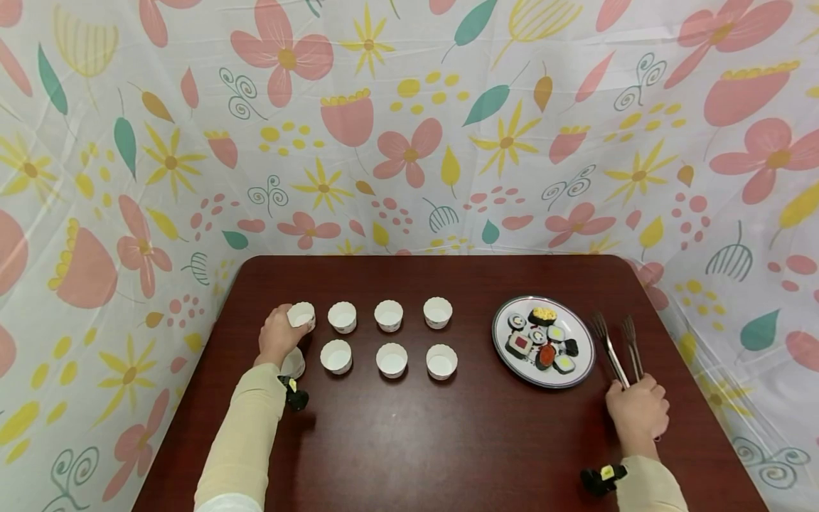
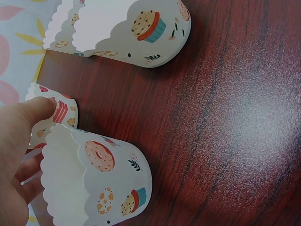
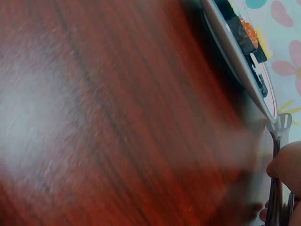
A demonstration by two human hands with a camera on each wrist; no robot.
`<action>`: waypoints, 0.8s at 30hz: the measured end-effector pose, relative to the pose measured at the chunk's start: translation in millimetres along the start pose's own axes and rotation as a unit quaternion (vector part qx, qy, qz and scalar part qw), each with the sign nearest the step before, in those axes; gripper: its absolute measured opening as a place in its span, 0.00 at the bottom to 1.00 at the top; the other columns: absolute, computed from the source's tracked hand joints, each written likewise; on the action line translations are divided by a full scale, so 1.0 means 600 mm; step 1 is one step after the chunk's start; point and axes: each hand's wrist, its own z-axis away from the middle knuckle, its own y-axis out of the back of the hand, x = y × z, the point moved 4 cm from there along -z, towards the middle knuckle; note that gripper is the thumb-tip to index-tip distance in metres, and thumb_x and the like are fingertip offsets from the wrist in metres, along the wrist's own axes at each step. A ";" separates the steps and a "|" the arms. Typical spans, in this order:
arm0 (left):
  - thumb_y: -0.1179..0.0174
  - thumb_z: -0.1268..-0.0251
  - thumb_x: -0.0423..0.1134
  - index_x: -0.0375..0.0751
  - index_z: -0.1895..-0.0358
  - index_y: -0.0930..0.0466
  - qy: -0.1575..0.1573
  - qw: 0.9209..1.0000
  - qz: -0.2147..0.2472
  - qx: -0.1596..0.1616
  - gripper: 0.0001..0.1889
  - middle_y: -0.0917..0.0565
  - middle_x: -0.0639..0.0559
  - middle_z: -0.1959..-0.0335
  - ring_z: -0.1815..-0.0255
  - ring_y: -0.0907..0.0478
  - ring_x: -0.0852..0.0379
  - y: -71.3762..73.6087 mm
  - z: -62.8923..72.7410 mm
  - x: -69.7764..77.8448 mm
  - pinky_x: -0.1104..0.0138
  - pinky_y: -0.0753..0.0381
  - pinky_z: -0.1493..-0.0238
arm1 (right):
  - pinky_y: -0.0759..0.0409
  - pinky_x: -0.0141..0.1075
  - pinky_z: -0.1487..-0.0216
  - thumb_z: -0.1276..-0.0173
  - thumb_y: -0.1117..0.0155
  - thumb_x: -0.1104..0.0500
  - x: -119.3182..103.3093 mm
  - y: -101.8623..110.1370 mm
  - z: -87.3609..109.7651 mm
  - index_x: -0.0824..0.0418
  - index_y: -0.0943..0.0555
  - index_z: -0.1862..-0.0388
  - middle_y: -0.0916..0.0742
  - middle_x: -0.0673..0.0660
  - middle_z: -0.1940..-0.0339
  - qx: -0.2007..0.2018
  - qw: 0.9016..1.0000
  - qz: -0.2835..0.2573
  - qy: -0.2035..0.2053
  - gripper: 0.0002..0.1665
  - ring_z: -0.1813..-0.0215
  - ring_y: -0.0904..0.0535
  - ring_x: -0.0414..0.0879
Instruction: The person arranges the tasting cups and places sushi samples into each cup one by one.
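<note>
At the table's left, my left hand (image 1: 278,336) pinches a white baking cup (image 1: 302,314), the leftmost of the back row. In the left wrist view the thumb lies on this cup's printed side (image 2: 68,112). A front-row cup (image 2: 117,176) with a donut and cupcake print stands just beside the hand, partly behind it in the head view. My right hand (image 1: 638,411) grips metal tongs (image 1: 616,359) with fork-like ends, which are spread apart. The tongs point away from me, right of a round plate (image 1: 505,370) bearing several sushi pieces (image 1: 546,355).
More white scalloped cups stand in two rows, among them a back cup (image 1: 438,313) and a front cup (image 1: 441,362). All rest on a dark red-brown table (image 1: 397,455). Flower-printed cloth (image 1: 409,128) hangs behind the table and along both sides.
</note>
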 end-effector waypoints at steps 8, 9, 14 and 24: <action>0.38 0.44 0.47 0.34 0.36 0.37 -0.004 1.000 0.006 0.000 0.34 0.30 0.34 0.42 0.45 0.30 0.34 0.000 0.001 -0.001 0.44 0.31 0.48 | 0.36 0.64 0.57 0.32 0.53 0.46 0.017 0.005 0.002 0.78 0.44 0.38 0.34 0.81 0.49 0.020 1.000 -0.001 0.008 0.39 0.50 0.37 0.77; 0.38 0.44 0.47 0.34 0.36 0.37 -0.004 1.000 0.006 0.000 0.34 0.30 0.34 0.42 0.44 0.31 0.35 -0.001 0.001 -0.001 0.44 0.31 0.48 | 0.36 0.64 0.57 0.32 0.53 0.46 0.018 0.007 0.002 0.78 0.44 0.38 0.33 0.81 0.49 0.019 1.000 0.001 0.011 0.39 0.50 0.37 0.77; 0.38 0.45 0.46 0.34 0.37 0.37 -0.004 1.000 0.010 0.003 0.34 0.30 0.34 0.43 0.45 0.30 0.34 -0.001 0.003 -0.001 0.44 0.31 0.48 | 0.36 0.64 0.57 0.32 0.53 0.46 0.022 0.019 0.001 0.77 0.43 0.37 0.33 0.80 0.48 0.010 1.000 0.008 0.024 0.38 0.50 0.37 0.76; 0.38 0.44 0.46 0.33 0.36 0.38 -0.006 1.000 0.007 0.000 0.34 0.30 0.33 0.43 0.45 0.31 0.34 0.002 0.002 0.002 0.44 0.31 0.48 | 0.35 0.62 0.66 0.36 0.46 0.47 0.021 0.044 -0.003 0.70 0.36 0.38 0.28 0.76 0.48 0.041 0.998 -0.001 0.056 0.35 0.53 0.32 0.74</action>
